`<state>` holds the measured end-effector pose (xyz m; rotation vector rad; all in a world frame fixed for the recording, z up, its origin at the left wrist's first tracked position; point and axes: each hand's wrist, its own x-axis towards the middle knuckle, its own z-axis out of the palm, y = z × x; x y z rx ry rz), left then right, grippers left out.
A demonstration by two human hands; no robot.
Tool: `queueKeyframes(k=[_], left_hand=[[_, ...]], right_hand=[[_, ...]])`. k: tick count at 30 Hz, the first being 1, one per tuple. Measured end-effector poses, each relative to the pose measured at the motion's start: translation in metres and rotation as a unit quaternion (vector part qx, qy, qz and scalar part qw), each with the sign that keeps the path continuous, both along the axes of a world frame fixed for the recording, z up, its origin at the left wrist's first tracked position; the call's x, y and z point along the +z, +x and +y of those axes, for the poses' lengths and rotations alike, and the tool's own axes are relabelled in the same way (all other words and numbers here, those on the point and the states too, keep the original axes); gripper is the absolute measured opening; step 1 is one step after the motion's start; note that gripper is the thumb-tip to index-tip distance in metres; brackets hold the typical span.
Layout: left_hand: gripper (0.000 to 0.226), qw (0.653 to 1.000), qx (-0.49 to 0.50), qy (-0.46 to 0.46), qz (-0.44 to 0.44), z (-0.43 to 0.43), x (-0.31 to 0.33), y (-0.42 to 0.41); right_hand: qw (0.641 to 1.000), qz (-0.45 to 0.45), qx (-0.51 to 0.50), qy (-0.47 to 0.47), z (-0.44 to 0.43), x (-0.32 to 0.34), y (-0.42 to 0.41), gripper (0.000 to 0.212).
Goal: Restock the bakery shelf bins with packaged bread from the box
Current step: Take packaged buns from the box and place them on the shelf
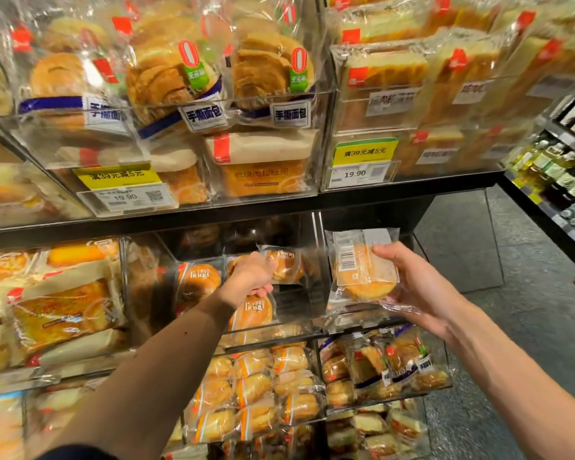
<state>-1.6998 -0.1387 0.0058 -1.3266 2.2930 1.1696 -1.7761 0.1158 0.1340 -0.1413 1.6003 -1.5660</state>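
Both forearms reached toward the middle shelf. Left hand (251, 277) had its fingers (265, 289) curled round a bun pack (283, 264) inside the part-filled centre bin (279, 333). Right hand (412, 287) gripped a second pack (362, 270) before the near-bare right-hand bin (346, 323). Restocking seemed midway; no box showed.

1. Left forearm (166, 353): bare, stretched forward and upward from the lower left edge; wrist straight.
2. Left hand (251, 275): back turned to the camera, fingers curled round a wrapped bun (284, 263); fingertips mostly hidden.
3. Right forearm (498, 363): bare, entering from the lower right, angled up and to the left.
4. Right hand (412, 287): palm turned inward, fingers cupped behind a bread packet (362, 270), thumb pressed on its front; apart from the left hand, at about the same height.
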Motion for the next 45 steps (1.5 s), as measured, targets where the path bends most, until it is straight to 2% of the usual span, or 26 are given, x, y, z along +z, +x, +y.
queueKeyframes(k=[2,4,7,10,12,14,16,18,20,22,25,26,28,30,31,32,34,36,37,38,41,43,45], left_hand=[[0.045,0.989,-0.074,-0.121,-0.041,0.001,-0.005,-0.001],[0.043,0.976,-0.094,-0.188,-0.063,0.001,-0.012,-0.003],[0.041,0.962,-0.099,-0.244,-0.071,0.007,-0.009,0.003],[0.049,0.952,-0.109,-0.277,-0.078,0.011,0.0,0.011],[0.039,0.957,-0.092,-0.266,-0.065,0.009,0.011,0.015],[0.025,0.979,-0.058,-0.196,0.002,0.001,0.022,0.021],[0.036,0.994,-0.026,0.006,0.107,-0.004,0.041,0.031],[0.057,0.96,-0.019,0.244,0.139,-0.009,0.066,0.05],[0.08,0.913,-0.06,0.385,0.126,-0.014,0.086,0.07],[0.078,0.895,-0.103,0.416,0.123,-0.014,0.101,0.086],[0.045,0.898,-0.12,0.395,0.151,-0.01,0.109,0.104],[0.038,0.896,-0.121,0.393,0.166,-0.008,0.109,0.108],[0.03,0.9,-0.098,0.378,0.194,-0.008,0.105,0.116],[0.038,0.903,-0.064,0.366,0.216,-0.011,0.096,0.123],[0.046,0.909,-0.059,0.348,0.22,-0.015,0.09,0.125],[0.052,0.919,-0.058,0.323,0.219,-0.016,0.087,0.127],[0.049,0.928,-0.044,0.286,0.233,-0.019,0.08,0.129],[0.041,0.92,0.014,0.286,0.268,-0.017,0.076,0.128],[0.041,0.913,0.04,0.291,0.283,-0.015,0.075,0.127],[0.041,0.909,0.062,0.292,0.292,-0.013,0.073,0.125],[0.041,0.913,0.086,0.271,0.294,-0.003,0.068,0.115],[0.044,0.916,0.101,0.262,0.287,0.005,0.065,0.106],[0.043,0.931,0.088,0.24,0.26,0.008,0.059,0.098]], right_hand=[[1.0,0.015,0.011,0.002,-0.003,-0.004,0.0,0.036],[0.999,0.029,0.021,0.003,-0.006,-0.007,0.001,0.043],[0.998,0.051,0.043,0.004,-0.012,-0.008,0.005,0.035],[0.995,0.069,0.062,-0.028,-0.019,-0.007,0.012,0.028],[0.987,0.135,0.073,-0.049,-0.024,-0.006,0.019,0.026],[0.949,0.292,0.096,-0.076,-0.029,-0.004,0.024,0.034],[0.884,0.435,0.144,-0.091,-0.035,-0.006,0.031,0.043],[0.819,0.533,0.194,-0.089,-0.04,-0.012,0.038,0.047],[0.755,0.603,0.245,-0.077,-0.043,-0.02,0.045,0.046],[0.699,0.653,0.283,-0.068,-0.046,-0.025,0.051,0.046],[0.652,0.697,0.294,-0.055,-0.051,-0.031,0.057,0.06],[0.649,0.702,0.288,-0.048,-0.052,-0.032,0.057,0.069],[0.678,0.684,0.27,-0.03,-0.054,-0.037,0.059,0.084],[0.712,0.656,0.248,-0.003,-0.052,-0.042,0.058,0.092],[0.715,0.657,0.239,0.014,-0.05,-0.044,0.057,0.092],[0.711,0.664,0.229,0.029,-0.049,-0.046,0.057,0.087],[0.719,0.668,0.188,0.046,-0.05,-0.044,0.058,0.059],[0.744,0.651,0.136,0.059,-0.054,-0.039,0.061,0.027],[0.762,0.63,0.127,0.074,-0.057,-0.035,0.064,0.019],[0.777,0.607,0.136,0.094,-0.062,-0.032,0.067,0.02],[0.779,0.567,0.212,0.166,-0.077,-0.027,0.076,0.055],[0.76,0.566,0.235,0.217,-0.086,-0.027,0.078,0.069],[0.725,0.581,0.253,0.269,-0.093,-0.029,0.078,0.07]])
